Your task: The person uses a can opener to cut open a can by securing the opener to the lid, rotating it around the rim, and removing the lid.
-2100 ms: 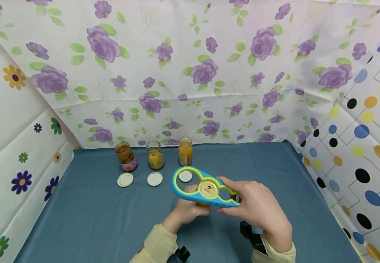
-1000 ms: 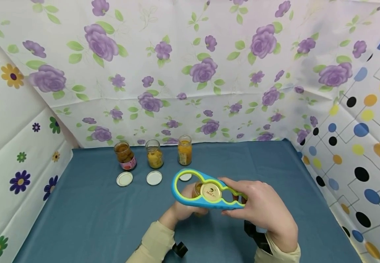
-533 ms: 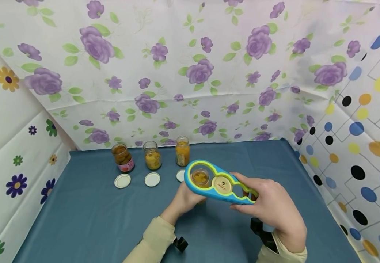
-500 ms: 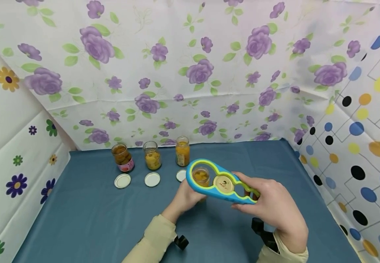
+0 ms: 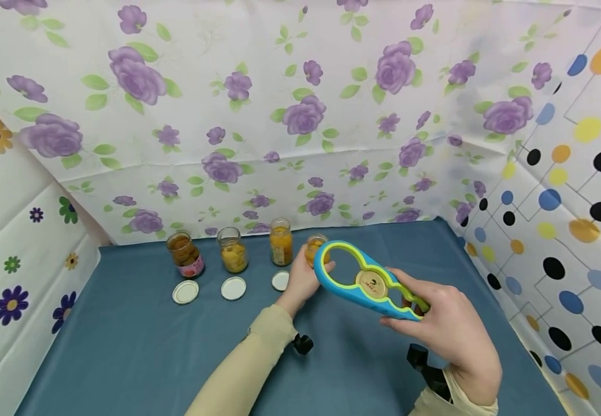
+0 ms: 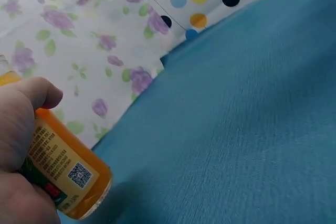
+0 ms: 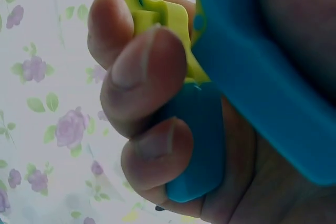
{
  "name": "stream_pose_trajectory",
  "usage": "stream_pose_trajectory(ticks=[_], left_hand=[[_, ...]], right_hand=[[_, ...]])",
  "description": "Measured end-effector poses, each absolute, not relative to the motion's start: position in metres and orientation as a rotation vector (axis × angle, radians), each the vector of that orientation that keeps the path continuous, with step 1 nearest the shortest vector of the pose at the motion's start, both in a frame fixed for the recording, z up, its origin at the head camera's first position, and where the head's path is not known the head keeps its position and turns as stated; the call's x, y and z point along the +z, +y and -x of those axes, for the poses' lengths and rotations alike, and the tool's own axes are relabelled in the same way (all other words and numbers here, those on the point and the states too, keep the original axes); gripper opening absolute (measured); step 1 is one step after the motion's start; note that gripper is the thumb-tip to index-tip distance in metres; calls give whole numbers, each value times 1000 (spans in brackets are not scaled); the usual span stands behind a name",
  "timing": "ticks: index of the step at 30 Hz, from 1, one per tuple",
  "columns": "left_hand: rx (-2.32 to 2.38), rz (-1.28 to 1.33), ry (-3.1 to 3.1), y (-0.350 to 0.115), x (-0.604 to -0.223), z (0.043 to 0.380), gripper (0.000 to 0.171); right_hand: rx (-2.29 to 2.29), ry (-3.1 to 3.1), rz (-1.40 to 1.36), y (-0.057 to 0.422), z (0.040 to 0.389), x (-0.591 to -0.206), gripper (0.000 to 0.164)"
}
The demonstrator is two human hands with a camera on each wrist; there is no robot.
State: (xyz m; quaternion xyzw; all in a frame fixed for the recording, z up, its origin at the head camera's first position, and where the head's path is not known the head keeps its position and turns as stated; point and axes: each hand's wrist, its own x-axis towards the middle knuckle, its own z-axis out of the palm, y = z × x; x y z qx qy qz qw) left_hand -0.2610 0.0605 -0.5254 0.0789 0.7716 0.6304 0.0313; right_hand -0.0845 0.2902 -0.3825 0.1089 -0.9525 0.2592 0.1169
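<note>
My left hand [image 5: 302, 278] grips a lidless glass jar of orange fruit [image 5: 315, 246] at the right end of the back row. In the left wrist view, the jar's printed label [image 6: 63, 163] shows beyond the thumb; I cannot tell whether its base touches the table. A blue and yellow-green multi-ring jar opener [image 5: 347, 294] is held by its handle end in my right hand [image 5: 446, 329]. A gold lid [image 5: 372, 283] sits in its middle ring. The right wrist view shows fingers curled round the opener's blue handle [image 7: 197, 145].
Three open jars stand along the back: one of brown fruit [image 5: 190, 263], one of yellow fruit [image 5: 233, 257] and one of orange fruit [image 5: 281, 245]. White lids [image 5: 233, 288] lie before them on the blue cloth [image 5: 165, 352]. Patterned sheets [image 5: 259, 115] enclose the table's back and sides.
The gold lid has come off the jar with the opener. My left hand has carried the jar away to the back row, while the opener has shifted right.
</note>
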Motion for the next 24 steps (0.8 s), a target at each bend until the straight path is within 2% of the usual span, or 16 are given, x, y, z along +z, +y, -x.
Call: stream_pose_trajectory(ticks=[12, 24], left_hand=[[2004, -247, 2362, 82, -532, 275, 65], [1966, -182, 2495, 92, -530, 294, 65]], right_hand=[[780, -2803, -275, 293, 85, -385, 82], [783, -2798, -286, 296, 85, -384, 82]])
